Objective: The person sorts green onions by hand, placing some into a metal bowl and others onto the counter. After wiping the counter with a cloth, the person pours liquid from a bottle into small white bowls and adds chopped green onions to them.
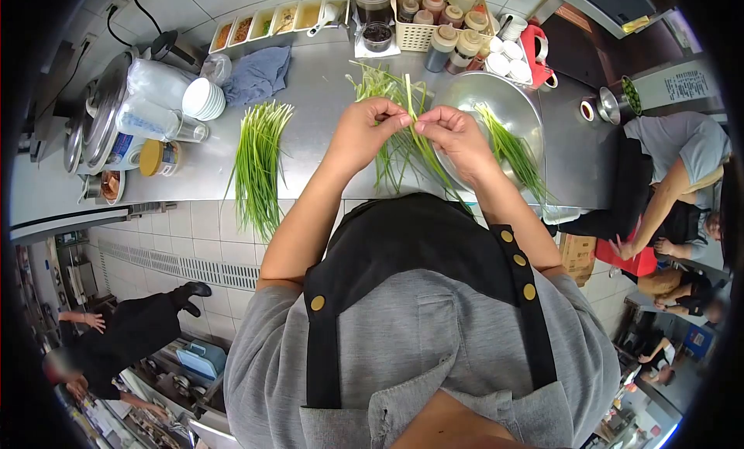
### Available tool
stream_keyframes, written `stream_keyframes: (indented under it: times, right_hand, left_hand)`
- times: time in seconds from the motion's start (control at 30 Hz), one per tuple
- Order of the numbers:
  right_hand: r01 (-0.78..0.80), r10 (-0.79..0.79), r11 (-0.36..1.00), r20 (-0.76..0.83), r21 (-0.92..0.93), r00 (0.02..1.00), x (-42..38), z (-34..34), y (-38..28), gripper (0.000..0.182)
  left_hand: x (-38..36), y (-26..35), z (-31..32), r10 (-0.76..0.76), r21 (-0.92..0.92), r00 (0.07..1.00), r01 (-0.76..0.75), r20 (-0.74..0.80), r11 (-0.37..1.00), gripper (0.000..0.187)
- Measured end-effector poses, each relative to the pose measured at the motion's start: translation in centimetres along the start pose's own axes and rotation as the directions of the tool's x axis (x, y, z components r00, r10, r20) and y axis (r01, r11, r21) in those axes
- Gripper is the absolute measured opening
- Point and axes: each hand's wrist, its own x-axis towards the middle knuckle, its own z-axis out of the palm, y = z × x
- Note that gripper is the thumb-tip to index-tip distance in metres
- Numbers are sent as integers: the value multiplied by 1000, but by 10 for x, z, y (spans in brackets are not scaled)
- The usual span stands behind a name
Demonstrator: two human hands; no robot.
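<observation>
My left hand (367, 133) and my right hand (459, 141) meet over the steel counter. Thumb and fingers of both are pinched on a few green chive stalks (409, 100), whose pale ends point up and away from me. Beneath my hands lies a loose pile of chives (390, 156), partly covered by them. On the left rests a neat bundle of chives (261, 162), its tips hanging over the counter's front edge. A large steel bowl (529, 112) is just right of my right hand, with a smaller bunch of chives (511, 151) lying in it.
At the back are a row of condiment trays (263, 24), a basket of sauce bottles (399, 37) and a blue cloth (258, 73). White bowls (204, 100) and a yellow-lidded jar (159, 158) stand left. Several other people are around, one person (674, 151) bending at the right.
</observation>
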Motion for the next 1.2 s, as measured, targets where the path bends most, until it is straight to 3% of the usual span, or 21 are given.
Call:
stream_keyframes:
  times: [0.13, 0.23, 0.3, 0.4, 0.5, 0.63, 0.7, 0.77, 0.83, 0.87, 0.9, 0.97, 1.03, 1.07, 1.1, 1.17, 1.2]
  right_hand:
    - [11, -11, 1000, 22, -16, 1000, 2, -3, 5, 13]
    - [-1, 1, 1000, 21, 26, 1000, -1, -1, 7, 16]
    - [54, -54, 998, 6, -24, 999, 0, -3, 13, 19]
    - [-41, 43, 987, 4, -154, 999, -3, -8, 10, 20]
    - [-15, 25, 987, 59, -157, 998, -2, -12, 17, 18]
    - [-6, 21, 985, 85, -170, 996, -3, -8, 17, 20]
    - [-14, 29, 997, 190, -78, 981, -5, -4, 18, 18]
    - [-33, 54, 995, 226, -95, 973, -8, -3, 26, 18]
    - [-37, 64, 994, 276, -104, 959, -11, -10, 40, 18]
    - [-38, 64, 993, 254, -109, 965, -14, -19, 44, 18]
    - [0, 67, 970, 267, -243, 961, -15, -26, 47, 16]
    - [63, 55, 867, 221, -494, 974, -11, -51, 71, 17]
    - [-17, -44, 644, -60, -765, 997, -8, -82, 81, 19]
    - [-142, -89, 534, -223, -833, 971, -4, -99, 84, 20]
    - [-276, -152, 423, -367, -863, 918, 0, -115, 87, 21]
    - [-455, -270, 229, -505, -861, 820, 8, -147, 97, 22]
    - [-496, -215, 136, -514, -858, 830, 9, -158, 98, 25]
  left_hand:
    - [-2, -6, 3, -42, 22, 999, 43, -12, 999, 17]
    - [-2, -9, 5, -106, -9, 990, 107, 89, 994, 16]
    - [-1, -6, 7, -183, -273, 977, 207, 111, 939, 14]
    - [2, -12, 10, -194, -375, 978, 211, 84, 903, 15]
    - [5, -11, 11, -194, -466, 981, 179, 16, 867, 13]
    - [7, -14, 8, -100, -352, 991, 125, 88, 928, 18]
    - [10, -12, 1, -23, -265, 995, -4, -99, 964, 19]
    - [8, 1, -23, -46, -378, 975, -41, -219, 925, 22]
    - [6, 12, -62, -85, -405, 912, -93, -401, 910, 20]
    - [3, 13, -85, -27, -348, 879, -161, -477, 924, 24]
    - [-3, 20, -106, 5, -278, 815, -204, -579, 939, 26]
    - [-20, 15, -169, 53, -238, 733, -287, -678, 928, 27]
    - [-41, 32, -204, 72, -110, 606, -259, -792, 960, 28]
    - [-51, 33, -222, 90, -54, 610, -213, -787, 975, 29]
    - [-59, 34, -233, 73, 35, 622, -74, -780, 997, 28]
    - [-74, 25, -264, 64, 257, 654, 203, -754, 945, 26]
    - [-78, 10, -281, 62, 379, 675, 333, -735, 863, 25]
